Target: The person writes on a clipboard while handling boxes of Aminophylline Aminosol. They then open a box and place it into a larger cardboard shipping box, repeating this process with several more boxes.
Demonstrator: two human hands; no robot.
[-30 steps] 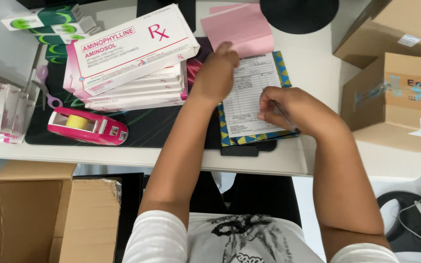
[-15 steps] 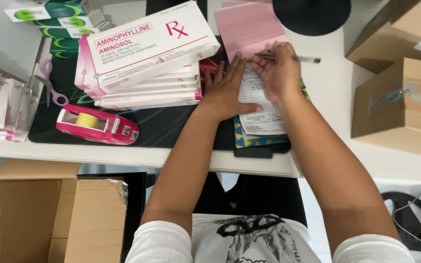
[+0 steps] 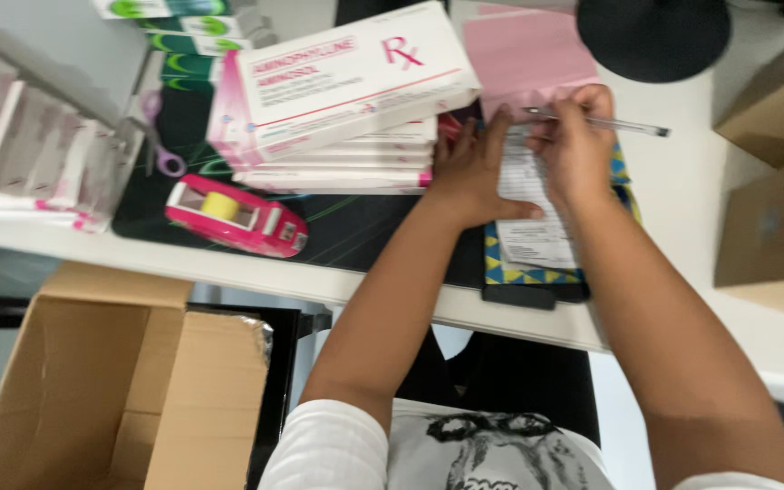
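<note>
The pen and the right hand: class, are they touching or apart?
Touching. The head view shows the pen held in the fingers of the right hand over the white form, its clear barrel sticking out to the right.

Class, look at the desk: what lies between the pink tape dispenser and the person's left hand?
In the head view, only bare black desk mat separates the tape dispenser and left hand.

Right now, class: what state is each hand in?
Left hand: open, fingers spread flat on the printed form.
Right hand: closed, holding a pen over the form.
</note>
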